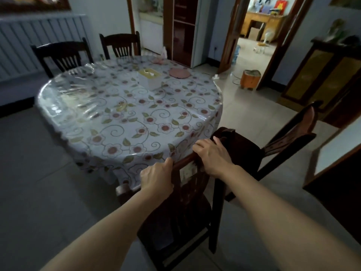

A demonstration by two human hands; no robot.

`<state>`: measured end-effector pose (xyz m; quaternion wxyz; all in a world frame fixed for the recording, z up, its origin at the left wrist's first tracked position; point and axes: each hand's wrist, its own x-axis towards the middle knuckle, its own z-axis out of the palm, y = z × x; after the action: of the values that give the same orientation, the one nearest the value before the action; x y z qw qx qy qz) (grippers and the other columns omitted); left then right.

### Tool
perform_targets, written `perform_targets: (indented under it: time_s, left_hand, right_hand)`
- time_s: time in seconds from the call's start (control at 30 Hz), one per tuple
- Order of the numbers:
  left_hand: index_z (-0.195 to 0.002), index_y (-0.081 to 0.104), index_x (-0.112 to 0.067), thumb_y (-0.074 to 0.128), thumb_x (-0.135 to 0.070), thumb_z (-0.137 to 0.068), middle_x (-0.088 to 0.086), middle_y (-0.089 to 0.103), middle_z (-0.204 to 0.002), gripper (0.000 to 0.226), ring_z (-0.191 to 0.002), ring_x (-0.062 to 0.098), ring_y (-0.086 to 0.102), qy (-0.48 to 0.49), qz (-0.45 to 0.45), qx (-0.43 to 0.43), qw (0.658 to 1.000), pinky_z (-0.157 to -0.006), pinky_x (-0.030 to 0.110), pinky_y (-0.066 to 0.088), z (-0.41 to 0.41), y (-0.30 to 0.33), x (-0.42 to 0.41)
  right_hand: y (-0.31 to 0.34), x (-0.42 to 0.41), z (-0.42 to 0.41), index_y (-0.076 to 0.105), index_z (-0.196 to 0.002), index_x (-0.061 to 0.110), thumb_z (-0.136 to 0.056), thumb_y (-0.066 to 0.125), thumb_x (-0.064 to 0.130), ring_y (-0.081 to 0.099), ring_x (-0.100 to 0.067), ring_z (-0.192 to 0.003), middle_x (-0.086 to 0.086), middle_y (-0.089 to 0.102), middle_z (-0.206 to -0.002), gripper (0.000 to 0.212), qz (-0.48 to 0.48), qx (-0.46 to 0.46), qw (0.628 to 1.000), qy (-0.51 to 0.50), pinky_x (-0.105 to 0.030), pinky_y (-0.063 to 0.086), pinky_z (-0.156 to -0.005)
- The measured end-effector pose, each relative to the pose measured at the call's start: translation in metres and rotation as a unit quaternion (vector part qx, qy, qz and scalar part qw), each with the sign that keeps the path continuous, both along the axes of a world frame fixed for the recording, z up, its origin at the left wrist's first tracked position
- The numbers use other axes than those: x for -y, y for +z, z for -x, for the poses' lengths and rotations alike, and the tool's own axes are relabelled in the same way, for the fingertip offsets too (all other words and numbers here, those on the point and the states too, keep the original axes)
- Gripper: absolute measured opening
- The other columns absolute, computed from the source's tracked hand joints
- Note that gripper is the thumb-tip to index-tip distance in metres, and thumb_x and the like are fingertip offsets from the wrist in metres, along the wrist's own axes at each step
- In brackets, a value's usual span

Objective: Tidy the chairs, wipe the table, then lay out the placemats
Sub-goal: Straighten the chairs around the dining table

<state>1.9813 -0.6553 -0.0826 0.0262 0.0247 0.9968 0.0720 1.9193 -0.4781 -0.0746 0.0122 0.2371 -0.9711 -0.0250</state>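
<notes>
Wooden chair point(187, 194): at 6 o'clock of the bench point(125, 106) — backrest gripped.
Left hand point(157, 178): fingers curled round top rail.
Right hand point(212, 155): fingers curled — same rail.

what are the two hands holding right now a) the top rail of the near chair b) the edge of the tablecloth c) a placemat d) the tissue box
a: the left hand and right hand both curl over the top rail of the near chair, while the tissue box sits untouched far across the table.
</notes>
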Motion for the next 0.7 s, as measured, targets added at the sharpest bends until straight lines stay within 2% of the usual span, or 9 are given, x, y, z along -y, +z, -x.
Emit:
perform_targets:
  time_s: [0.07, 0.13, 0.2, 0.23, 0.3, 0.4, 0.6, 0.7]
  left_hand:
    - [-0.102, 0.051, -0.024, 0.071, -0.025, -0.069, 0.001, 0.065, -0.098, 0.039, -0.091, 0.026, 0.064, 0.022, 0.006, 0.000, 1.000, -0.062, 0.031, 0.038, 0.021, 0.002, 0.008]
    - [-0.101, 0.054, -0.025, 0.073, -0.028, -0.066, 0.001, 0.064, -0.098, 0.040, -0.091, 0.025, 0.064, 0.049, 0.014, 0.002, 0.999, -0.062, 0.031, 0.038, 0.042, 0.005, 0.018]
    - [-0.100, 0.055, -0.025, 0.074, -0.031, -0.064, 0.002, 0.062, -0.095, 0.041, -0.089, 0.026, 0.063, 0.080, 0.019, 0.005, 0.997, -0.061, 0.031, 0.036, 0.060, 0.011, 0.030]
    - [-0.100, 0.056, -0.025, 0.075, -0.032, -0.063, 0.002, 0.062, -0.094, 0.042, -0.088, 0.026, 0.063, 0.094, 0.017, 0.006, 0.995, -0.061, 0.031, 0.036, 0.069, 0.013, 0.036]
    - [-0.101, 0.058, -0.026, 0.076, -0.032, -0.061, 0.002, 0.063, -0.094, 0.044, -0.091, 0.026, 0.062, 0.123, 0.017, 0.011, 0.992, -0.062, 0.031, 0.038, 0.085, 0.018, 0.046]
    - [-0.096, 0.055, -0.025, 0.078, -0.033, -0.060, 0.002, 0.064, -0.098, 0.044, -0.094, 0.026, 0.061, 0.160, 0.024, 0.012, 0.987, -0.065, 0.032, 0.037, 0.103, 0.021, 0.055]
    - [-0.095, 0.048, -0.023, 0.076, -0.036, -0.063, 0.001, 0.063, -0.094, 0.045, -0.089, 0.024, 0.061, 0.180, 0.070, -0.020, 0.981, -0.061, 0.031, 0.033, 0.119, 0.016, 0.062]
    - [-0.091, 0.044, -0.023, 0.075, -0.037, -0.066, -0.001, 0.063, -0.091, 0.042, -0.086, 0.022, 0.060, 0.176, 0.062, -0.038, 0.982, -0.061, 0.031, 0.034, 0.128, 0.002, 0.064]
  right_hand:
    - [0.001, 0.003, 0.030, 0.048, -0.127, 0.016, -0.077, 0.068, 0.007, 0.028, -0.021, -0.137, -0.004, 0.038, -0.143, 0.054, -0.002, 0.007, 0.999, 0.034, -0.047, 0.002, -0.117]
    - [0.004, 0.008, 0.061, 0.051, -0.117, 0.016, -0.070, 0.077, 0.018, 0.040, -0.022, -0.129, -0.002, 0.049, -0.132, 0.053, -0.001, 0.027, 0.997, 0.072, -0.044, 0.016, -0.114]
    - [0.011, 0.016, 0.092, 0.053, -0.103, 0.017, -0.065, 0.081, 0.027, 0.055, -0.022, -0.106, 0.000, 0.059, -0.109, 0.049, 0.000, 0.040, 0.993, 0.115, -0.038, 0.038, -0.094]
    - [0.014, 0.021, 0.106, 0.052, -0.097, 0.018, -0.064, 0.082, 0.030, 0.058, -0.022, -0.097, 0.001, 0.061, -0.102, 0.046, -0.001, 0.039, 0.990, 0.137, -0.035, 0.041, -0.081]
    - [0.018, 0.032, 0.134, 0.044, -0.088, 0.021, -0.064, 0.081, 0.033, 0.059, -0.024, -0.092, 0.000, 0.061, -0.098, 0.046, -0.008, 0.050, 0.982, 0.182, -0.033, 0.036, -0.066]
    - [0.020, 0.046, 0.165, 0.032, -0.085, 0.027, -0.064, 0.080, 0.037, 0.057, -0.025, -0.093, -0.003, 0.059, -0.098, 0.053, -0.025, 0.065, 0.967, 0.245, -0.033, 0.030, -0.063]
    - [0.015, 0.061, 0.194, 0.034, -0.086, 0.024, -0.064, 0.080, 0.043, 0.058, -0.026, -0.087, -0.003, 0.060, -0.094, 0.054, -0.028, 0.059, 0.952, 0.298, -0.033, 0.031, -0.061]
    - [0.005, 0.063, 0.204, 0.041, -0.092, 0.021, -0.065, 0.079, 0.045, 0.058, -0.025, -0.086, -0.002, 0.060, -0.093, 0.052, -0.032, 0.042, 0.953, 0.299, -0.032, 0.032, -0.061]
